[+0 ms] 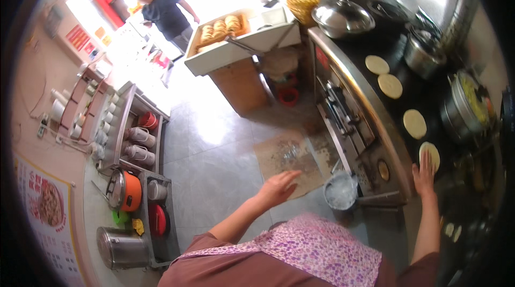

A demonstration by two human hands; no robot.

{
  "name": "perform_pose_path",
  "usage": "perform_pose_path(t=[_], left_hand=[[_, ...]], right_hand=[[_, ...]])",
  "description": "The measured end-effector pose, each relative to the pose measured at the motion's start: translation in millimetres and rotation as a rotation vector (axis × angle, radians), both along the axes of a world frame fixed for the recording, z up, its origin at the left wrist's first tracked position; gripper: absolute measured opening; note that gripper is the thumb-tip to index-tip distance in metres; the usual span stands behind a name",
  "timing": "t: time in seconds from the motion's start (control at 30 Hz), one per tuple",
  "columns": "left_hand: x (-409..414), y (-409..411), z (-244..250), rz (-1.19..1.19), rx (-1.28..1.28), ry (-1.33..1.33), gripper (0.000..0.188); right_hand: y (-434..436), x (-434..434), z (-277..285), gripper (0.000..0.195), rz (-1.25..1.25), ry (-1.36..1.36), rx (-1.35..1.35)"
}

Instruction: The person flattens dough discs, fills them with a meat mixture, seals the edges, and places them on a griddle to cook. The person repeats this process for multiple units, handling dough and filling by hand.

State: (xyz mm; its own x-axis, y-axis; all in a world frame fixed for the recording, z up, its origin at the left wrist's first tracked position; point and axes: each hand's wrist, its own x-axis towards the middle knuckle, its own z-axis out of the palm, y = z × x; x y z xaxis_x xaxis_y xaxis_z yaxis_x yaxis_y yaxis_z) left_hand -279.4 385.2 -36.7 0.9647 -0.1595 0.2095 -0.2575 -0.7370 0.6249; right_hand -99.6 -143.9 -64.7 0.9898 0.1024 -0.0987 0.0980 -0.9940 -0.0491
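My right hand lies with its fingers flat on a round of pale dough on the black griddle. Farther along the griddle are more rounds: one just beyond, and a pair whose edges meet, a nearer round and a farther one. My left hand is held out over the floor, holding nothing, its fingers loosely spread.
A bucket stands on the floor below the griddle's edge. Beside the dough are a steel pot and a lidded pan. Baked flatbreads fill a tray on a counter ahead. Shelves line the left wall; a person stands far off.
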Motion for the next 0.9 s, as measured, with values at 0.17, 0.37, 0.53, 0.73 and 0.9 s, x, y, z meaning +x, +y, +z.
perform_pose_path(t=[0.17,0.37,0.53,0.73,0.9], left_hand=[[2,-6,-16,-0.054,0.015,-0.046,0.047],[20,48,13,0.072,-0.326,-0.125,0.062],[35,56,122,0.416,-0.411,-0.557,0.046],[-26,-111,63,-0.052,-0.072,-0.374,0.026],[-64,-233,38,-0.213,-0.116,-0.228,0.023]], right_hand=[[-14,10,-12,0.076,-0.1,-0.015,0.266],[-18,-6,45,0.063,-0.043,-0.334,0.509],[-12,-100,82,0.058,0.069,-0.432,0.688],[-80,-235,-4,0.068,-0.034,-0.372,0.643],[-169,-358,-54,0.065,-0.451,-0.328,0.668]])
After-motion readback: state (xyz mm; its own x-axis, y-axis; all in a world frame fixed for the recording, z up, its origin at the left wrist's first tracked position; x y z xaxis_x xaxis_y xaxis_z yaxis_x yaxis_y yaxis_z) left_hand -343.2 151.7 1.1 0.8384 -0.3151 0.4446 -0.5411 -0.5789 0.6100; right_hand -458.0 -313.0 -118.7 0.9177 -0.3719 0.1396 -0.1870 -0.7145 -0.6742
